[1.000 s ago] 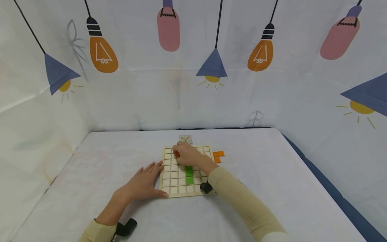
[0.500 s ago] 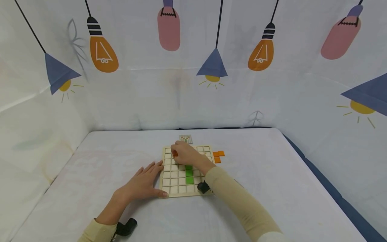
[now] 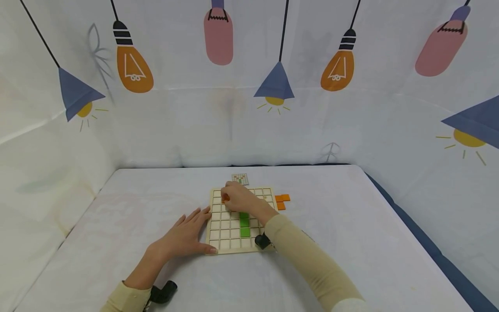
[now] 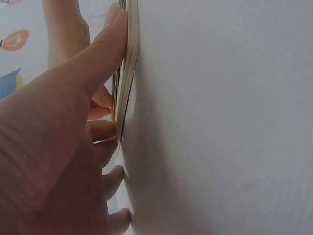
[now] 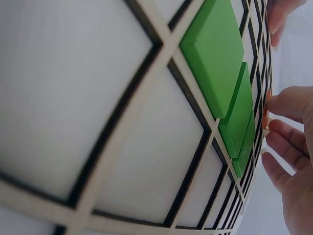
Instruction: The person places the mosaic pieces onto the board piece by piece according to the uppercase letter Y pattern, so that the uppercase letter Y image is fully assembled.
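Observation:
A wooden grid board (image 3: 224,235) lies on the white table. Several green tiles (image 3: 244,225) sit in a column of its squares; the right wrist view shows three green tiles (image 5: 215,58) lying in their squares. Over the far left part of the board, my right hand (image 3: 243,200) pinches an orange tile (image 5: 266,115) between thumb and fingers, low against the grid. My left hand (image 3: 183,236) rests with spread fingers at the board's left side. In the left wrist view its thumb (image 4: 105,51) lies along the board's edge and other fingertips touch the table.
Several loose orange tiles (image 3: 281,206) lie just right of the board. Behind it is a small patterned card (image 3: 239,178). A white curtain (image 3: 179,117) printed with lamps stands behind the table.
My right hand has shifted slightly left, and the orange tile in its fingers now looks lower and flatter against the board. The left hand has stayed in place.

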Tool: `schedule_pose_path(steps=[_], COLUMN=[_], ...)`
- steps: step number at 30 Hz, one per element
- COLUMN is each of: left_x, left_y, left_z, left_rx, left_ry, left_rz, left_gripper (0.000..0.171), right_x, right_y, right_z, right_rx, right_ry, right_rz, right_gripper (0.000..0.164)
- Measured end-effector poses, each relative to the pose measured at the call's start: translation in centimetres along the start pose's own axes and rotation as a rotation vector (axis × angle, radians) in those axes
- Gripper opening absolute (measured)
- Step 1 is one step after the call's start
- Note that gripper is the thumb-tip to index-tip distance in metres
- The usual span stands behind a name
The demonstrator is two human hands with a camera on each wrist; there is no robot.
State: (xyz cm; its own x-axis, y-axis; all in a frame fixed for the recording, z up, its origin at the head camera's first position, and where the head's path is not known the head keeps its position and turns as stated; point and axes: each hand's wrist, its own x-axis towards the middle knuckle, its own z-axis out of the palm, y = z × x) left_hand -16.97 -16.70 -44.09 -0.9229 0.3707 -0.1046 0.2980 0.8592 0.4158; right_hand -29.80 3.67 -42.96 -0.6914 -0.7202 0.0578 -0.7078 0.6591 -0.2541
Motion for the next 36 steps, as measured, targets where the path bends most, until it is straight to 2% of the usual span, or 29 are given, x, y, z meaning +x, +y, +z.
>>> schedule_pose_path(steps=[8, 13, 26, 32, 36], left_x=[0.0, 0.1, 0.0, 0.0, 0.0], left_y=[0.1, 0.1, 0.0, -0.1, -0.1], left_z=[-0.2, -0.3, -0.2, 0.1, 0.0], left_rx=[-0.004, -0.002, -0.002, -0.01, -0.006], left_ry=[0.002, 0.005, 0.001, 0.004, 0.0], left_rz=[0.003, 0.011, 0.013, 0.008, 0.004], left_gripper=[0.111, 0.111, 0.111, 0.111, 0.11], right_x=[0.1, 0.1, -0.6, -1.2, -1.7], right_y=[-0.2, -0.1, 0.1, 0.1, 0.3], right_z=[-0.4, -0.4, -0.4, -0.5, -0.5], right_rx=[-0.038, -0.061, -0.116, -0.105, -0.093], right_ry=[-0.019, -0.044, -0.043, -0.022, -0.02], right_rz=[-0.037, -0.027, -0.022, -0.044, -0.049], right_gripper=[0.013, 0.016, 0.025, 0.032, 0.032])
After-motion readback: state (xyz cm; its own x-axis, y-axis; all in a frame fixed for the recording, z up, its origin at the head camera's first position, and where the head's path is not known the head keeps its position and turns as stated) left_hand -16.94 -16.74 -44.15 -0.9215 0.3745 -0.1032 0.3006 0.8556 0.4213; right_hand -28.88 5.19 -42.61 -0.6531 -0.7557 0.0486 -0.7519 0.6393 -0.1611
